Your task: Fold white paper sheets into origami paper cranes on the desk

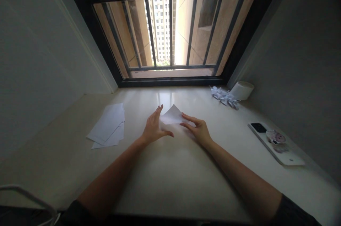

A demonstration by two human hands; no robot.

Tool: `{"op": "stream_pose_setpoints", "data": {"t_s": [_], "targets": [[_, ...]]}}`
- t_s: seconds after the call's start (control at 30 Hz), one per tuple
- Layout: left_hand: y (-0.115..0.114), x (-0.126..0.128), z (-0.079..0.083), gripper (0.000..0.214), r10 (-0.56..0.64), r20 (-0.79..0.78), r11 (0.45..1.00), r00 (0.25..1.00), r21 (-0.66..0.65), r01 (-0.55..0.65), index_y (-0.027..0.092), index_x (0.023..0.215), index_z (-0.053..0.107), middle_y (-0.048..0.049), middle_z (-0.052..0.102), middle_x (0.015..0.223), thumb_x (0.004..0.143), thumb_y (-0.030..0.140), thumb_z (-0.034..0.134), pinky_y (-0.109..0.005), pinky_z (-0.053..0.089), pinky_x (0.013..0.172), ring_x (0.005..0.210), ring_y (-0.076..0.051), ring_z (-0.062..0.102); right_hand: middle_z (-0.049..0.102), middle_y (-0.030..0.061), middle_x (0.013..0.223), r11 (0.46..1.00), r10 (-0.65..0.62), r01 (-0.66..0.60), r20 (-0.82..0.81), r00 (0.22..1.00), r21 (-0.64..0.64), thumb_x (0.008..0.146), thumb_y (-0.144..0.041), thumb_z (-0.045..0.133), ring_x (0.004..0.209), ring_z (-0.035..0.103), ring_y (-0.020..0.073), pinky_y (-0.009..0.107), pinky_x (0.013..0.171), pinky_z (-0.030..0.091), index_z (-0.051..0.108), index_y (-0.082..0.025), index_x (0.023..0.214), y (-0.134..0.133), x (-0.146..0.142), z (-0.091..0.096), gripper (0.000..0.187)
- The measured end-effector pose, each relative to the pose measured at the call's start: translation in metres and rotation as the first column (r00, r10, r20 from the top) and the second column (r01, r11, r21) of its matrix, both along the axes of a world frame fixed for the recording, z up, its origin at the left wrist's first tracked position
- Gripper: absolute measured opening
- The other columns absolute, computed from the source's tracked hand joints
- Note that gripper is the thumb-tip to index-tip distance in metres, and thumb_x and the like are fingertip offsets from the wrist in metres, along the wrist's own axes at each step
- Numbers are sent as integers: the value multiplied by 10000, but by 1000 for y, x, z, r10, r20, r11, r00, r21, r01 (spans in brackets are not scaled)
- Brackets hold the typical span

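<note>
right grip (199, 129) pinches paper (172, 115), left grip (153, 126) spread; folded pieces (224, 97) sit beside a white container (242, 91), contents unseen.

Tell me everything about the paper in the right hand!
The paper looks white and thin, roughly triangular, with a pointed top and straight lower edge. Above the pale counter, the right hand pinches its right end between thumb and fingers. The left hand is open beside its left corner; whether they touch is unclear.

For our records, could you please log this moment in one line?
right hand: pinching white paper | left hand: open beside it | left: loose sheets | right: phone
</note>
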State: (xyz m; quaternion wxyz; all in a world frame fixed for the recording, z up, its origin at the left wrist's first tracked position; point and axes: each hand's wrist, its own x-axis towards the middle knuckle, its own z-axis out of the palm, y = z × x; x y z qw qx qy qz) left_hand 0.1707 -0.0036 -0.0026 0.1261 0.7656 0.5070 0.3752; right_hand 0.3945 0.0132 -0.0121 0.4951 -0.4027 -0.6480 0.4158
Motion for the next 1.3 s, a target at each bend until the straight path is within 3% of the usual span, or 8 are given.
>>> {"op": "stream_pose_setpoints", "data": {"t_s": [0.13, 0.27, 0.53, 0.7, 0.83, 0.97, 1.13, 1.3], "targets": [[6, 0, -3, 1170, -15, 408, 953, 913, -270, 136, 261, 1443, 116, -201, 454, 1347, 515, 473, 797, -470, 395, 968, 1205, -320, 480, 658, 43, 1115, 982, 24, -50, -143, 989, -182, 643, -401, 730, 1054, 610, 264, 458, 986, 416, 678, -231, 1035, -2, -3, 2, 431], [2, 9, 5, 791, 125, 660, 871, 741, -430, 236, 212, 1327, 409, -155, 628, 1145, 638, 420, 738, -406, 453, 888, 1022, -266, 611, 724, 57, 935, 965, -24, -31, -205, 978, -261, 636, -398, 731, 879, 672, 241, 416, 872, 488, 717, -206, 935, -5, -7, 6, 355], [-10, 28, 10, 531, 275, 713, 868, 645, -473, 152, 203, 1116, 597, -102, 684, 1044, 650, 426, 721, -352, 494, 781, 932, -234, 639, 733, 68, 888, 965, -86, 7, -289, 953, -263, 634, -366, 743, 827, 683, 218, 382, 847, 501, 719, -179, 892, -6, -10, 6, 320], [-10, 28, 13, 665, 225, 743, 899, 630, -408, 160, 249, 1246, 517, -85, 655, 1122, 635, 381, 744, -349, 486, 822, 972, -221, 621, 717, 71, 975, 977, -77, 33, -206, 975, -210, 655, -390, 726, 879, 671, 226, 399, 865, 491, 707, -198, 953, -7, -8, 8, 355], [-8, 25, 13, 488, 202, 679, 882, 706, -440, 170, 217, 1081, 657, -71, 683, 1039, 638, 408, 730, -363, 483, 830, 942, -239, 628, 629, 55, 1187, 995, -88, 90, -39, 995, 41, 662, -373, 724, 1067, 589, 234, 405, 973, 418, 732, -237, 832, -8, -4, 11, 218], [-8, 24, 12, 354, 183, 549, 898, 815, -431, 89, 216, 912, 720, -64, 688, 1001, 631, 430, 725, -345, 491, 796, 905, -229, 629, 704, 57, 955, 977, -207, 208, -13, 978, 52, 722, -405, 667, 902, 627, 202, 360, 862, 473, 726, -212, 769, -10, -4, 11, 207], [-9, 25, 11, 407, 233, 538, 865, 810, -495, 80, 123, 778, 695, -35, 634, 642, 708, 517, 620, -232, 425, 490, 550, -123, 542, 662, 2, 678, 987, -123, 113, -91, 988, -113, 726, -458, 643, 482, 514, 108, 257, 487, 450, 636, -201, 1087, -11, -5, 8, 444], [-3, 22, 7, 391, 278, 669, 828, 689, -530, 180, 120, 650, 606, 9, 521, 522, 672, 506, 659, -197, 276, 401, 439, -66, 423, 638, -2, 706, 998, 46, -46, 9, 999, -39, 677, -435, 699, 653, 581, 145, 307, 683, 496, 638, -228, 1105, -7, 0, 7, 480]]}}
